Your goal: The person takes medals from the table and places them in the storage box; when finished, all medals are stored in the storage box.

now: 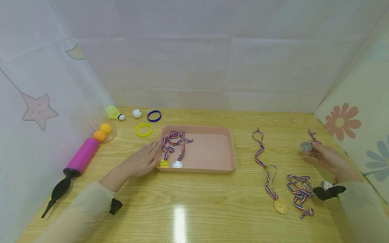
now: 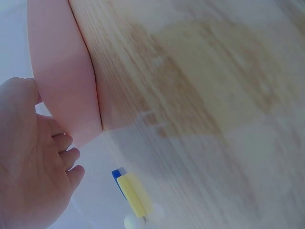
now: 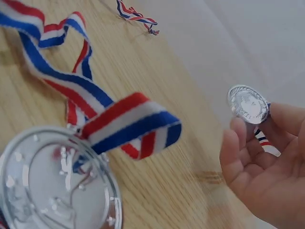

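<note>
My right hand (image 1: 331, 162) pinches a silver medal (image 1: 307, 146) above the table's right side. In the right wrist view part of its red, white and blue ribbon (image 3: 268, 143) shows in the palm. My left hand (image 1: 143, 158) touches the left wall of a pink tray (image 1: 209, 129), its fingers fairly straight in the head view. Inside the tray lie a gold medal (image 1: 164, 164) and a silver one (image 1: 177, 164), ribbons bunched behind them. Below my right hand are a striped ribbon (image 1: 299, 194) with a silver medal (image 1: 307, 186), and another silver medal (image 1: 326, 184) beside my wrist.
A gold medal (image 1: 280, 207) with a stretched-out ribbon lies right of the tray. Wristbands, yellow (image 1: 143, 130) and blue (image 1: 154, 116), a white ball (image 1: 137, 113) and a shuttlecock (image 1: 113, 112) sit back left. A pink pump (image 1: 83, 155) lies near orange balls (image 1: 105, 128) and a clear container (image 1: 86, 114).
</note>
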